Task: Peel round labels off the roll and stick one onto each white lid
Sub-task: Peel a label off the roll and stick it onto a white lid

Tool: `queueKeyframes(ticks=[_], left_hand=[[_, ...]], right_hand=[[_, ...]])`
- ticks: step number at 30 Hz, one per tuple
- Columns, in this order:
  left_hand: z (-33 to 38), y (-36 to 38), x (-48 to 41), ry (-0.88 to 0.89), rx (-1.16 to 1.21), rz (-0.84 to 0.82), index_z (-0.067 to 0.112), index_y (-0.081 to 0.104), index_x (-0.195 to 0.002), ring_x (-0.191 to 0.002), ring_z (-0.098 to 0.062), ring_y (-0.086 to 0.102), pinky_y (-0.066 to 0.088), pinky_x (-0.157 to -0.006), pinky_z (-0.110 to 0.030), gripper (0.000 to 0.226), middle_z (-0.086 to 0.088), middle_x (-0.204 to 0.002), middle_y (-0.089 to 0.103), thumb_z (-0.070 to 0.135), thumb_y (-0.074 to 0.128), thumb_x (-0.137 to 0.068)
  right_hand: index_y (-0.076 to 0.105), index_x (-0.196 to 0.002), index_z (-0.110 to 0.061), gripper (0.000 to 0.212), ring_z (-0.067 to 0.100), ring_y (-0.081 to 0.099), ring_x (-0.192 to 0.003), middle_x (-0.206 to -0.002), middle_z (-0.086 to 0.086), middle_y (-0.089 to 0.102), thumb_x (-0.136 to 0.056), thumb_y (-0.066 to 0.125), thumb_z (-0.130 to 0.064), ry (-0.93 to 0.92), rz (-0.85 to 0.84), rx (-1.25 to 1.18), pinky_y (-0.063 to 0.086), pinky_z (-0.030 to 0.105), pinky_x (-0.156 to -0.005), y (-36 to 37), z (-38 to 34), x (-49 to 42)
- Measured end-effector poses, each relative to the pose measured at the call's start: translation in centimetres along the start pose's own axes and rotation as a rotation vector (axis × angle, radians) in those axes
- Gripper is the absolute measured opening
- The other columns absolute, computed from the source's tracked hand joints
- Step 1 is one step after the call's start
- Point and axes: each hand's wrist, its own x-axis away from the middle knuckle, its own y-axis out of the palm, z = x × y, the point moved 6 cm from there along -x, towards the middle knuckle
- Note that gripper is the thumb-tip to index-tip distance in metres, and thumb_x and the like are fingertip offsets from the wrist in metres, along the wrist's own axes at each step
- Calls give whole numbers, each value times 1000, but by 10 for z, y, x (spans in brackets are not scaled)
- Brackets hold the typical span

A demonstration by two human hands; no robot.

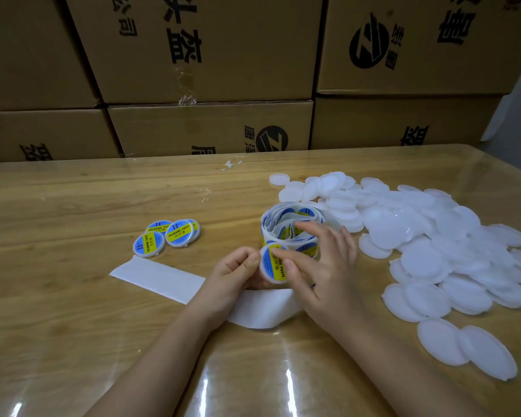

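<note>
Just at six o'clock of the roll [292, 211], the left hand [235, 272] is pinching a lid [264, 275] while the right hand's [328, 266] straight fingers [283, 254] are pressing its label [278, 270], risking creases or skew from uneven pressure.

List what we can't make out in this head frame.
Head view only.
- Held lid: right hand covers part of its label; full adhesion unclear.
- Label roll: right hand hides its front; labels left unknown.
- Backing strip: middle hidden under left hand.
- Labelled lids: overlapping; count uncertain.
</note>
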Motion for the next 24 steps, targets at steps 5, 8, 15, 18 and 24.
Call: queueKeyframes(ticks=[5, 8, 15, 18, 24], left_hand=[[1, -4, 0, 12, 74, 49, 18, 65, -78, -72, -19, 62, 52, -81, -49, 21, -8, -76, 65, 33, 53, -87], [0, -10, -1, 13, 113, 101, 11, 62, -82, -77, -26, 53, 43, -85, -59, 24, -18, -84, 59, 32, 51, -88], [0, -2, 0, -4, 28, 37, 23, 66, -75, -75, -19, 58, 45, -84, -49, 23, -3, -73, 64, 30, 50, -90], [1, -2, 1, -1, 44, 32, 20, 66, -78, -77, -20, 61, 45, -89, -57, 21, -6, -76, 65, 32, 52, -89], [4, -2, 2, 11, -12, 53, 21, 68, -80, -75, -17, 65, 55, -82, -42, 21, -6, -78, 68, 40, 58, -83]], right_hand=[[75, -92, -34, 28, 22, 49, -121, -126, 2, 56, -88, 48, -33, -104, 1, -58, 17, 49, -109, -1, -10, 1], [75, -90, -33, 27, 21, 51, -118, -123, 1, 57, -88, 48, -33, -63, 20, -37, 17, 52, -110, -3, -4, 1], [72, -103, -35, 31, 23, 51, -116, -124, 2, 55, -91, 44, -36, 26, 3, 22, 21, 52, -109, 2, 8, 0], [70, -110, -35, 32, 23, 50, -116, -125, 3, 55, -92, 45, -35, -72, -36, -31, 28, 51, -103, 5, 0, 0], [58, -128, -25, 51, 13, 54, -112, -118, -8, 62, -87, 43, -51, 49, -107, -36, 22, 49, -110, 13, 1, 2]])
